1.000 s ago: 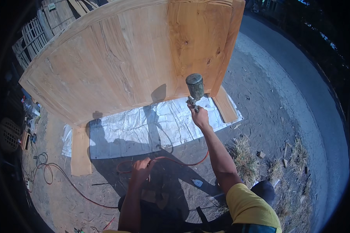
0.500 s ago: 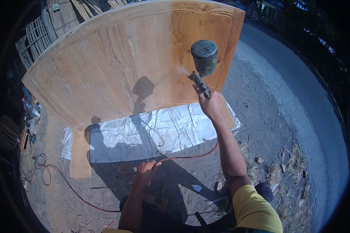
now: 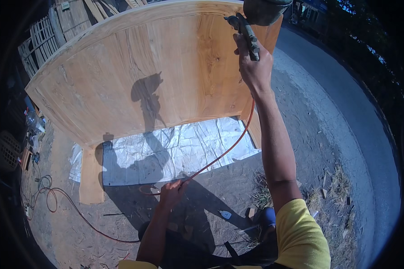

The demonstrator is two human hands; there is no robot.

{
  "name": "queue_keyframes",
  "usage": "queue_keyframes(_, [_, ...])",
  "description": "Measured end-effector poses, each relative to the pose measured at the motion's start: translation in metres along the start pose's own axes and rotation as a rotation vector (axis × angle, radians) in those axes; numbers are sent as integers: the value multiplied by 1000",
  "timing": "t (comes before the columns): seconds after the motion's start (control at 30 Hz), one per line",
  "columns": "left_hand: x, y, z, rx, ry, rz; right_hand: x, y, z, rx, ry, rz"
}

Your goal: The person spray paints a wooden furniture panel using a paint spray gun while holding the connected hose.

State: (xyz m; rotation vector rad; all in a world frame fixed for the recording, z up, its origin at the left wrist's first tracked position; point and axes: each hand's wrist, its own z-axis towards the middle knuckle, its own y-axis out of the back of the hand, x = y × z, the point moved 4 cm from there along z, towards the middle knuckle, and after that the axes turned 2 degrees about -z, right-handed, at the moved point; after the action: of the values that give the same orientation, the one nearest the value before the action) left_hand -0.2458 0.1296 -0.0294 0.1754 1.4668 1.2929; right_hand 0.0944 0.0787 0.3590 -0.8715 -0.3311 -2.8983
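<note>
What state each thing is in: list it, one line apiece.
Tall wooden panel with curved top: upright, darker at right, paler at left.
Dark metal spray gun: held high before the panel's upper right.
Right bare hand: closed around the gun.
Thin red flexible hose: slack, curving upward.
Left bare hand: closed on the hose.
Silvery rectangular sheet: spread out, creased, partly shaded.

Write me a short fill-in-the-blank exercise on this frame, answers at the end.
1. The right hand holds a ____, with a dark cup attached to it.
2. The left hand grips a thin red ____.
3. The sleeve on the right arm is ____ in colour.
4. The wooden panel looks deeper orange toward the ____ side of the picture and paler toward the opposite side.

Missing words: spray gun; hose; yellow; right.
</note>
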Motion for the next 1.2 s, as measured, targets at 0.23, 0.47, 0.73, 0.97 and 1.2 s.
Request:
queue_keyframes(0.23, [1, 15, 0, 100, 153, -22, -33, -14, -34, 102, -94, -22])
queue_keyframes(0.47, [4, 25, -9, 86, 177, 2, -89, -32, -129, 232, -243, -119])
queue_keyframes(0.73, [13, 23, -21, 57, 142, 132, -153, -60, -228, 304, -384, -131])
queue_keyframes(0.97, [13, 22, -25, 129, 161, 140, -216, -81, -290, 431, -506, -248])
queue_keyframes(1.2, [22, 19, -38, 186, 112, 187, -238, -91, -308, 694, -721, -316])
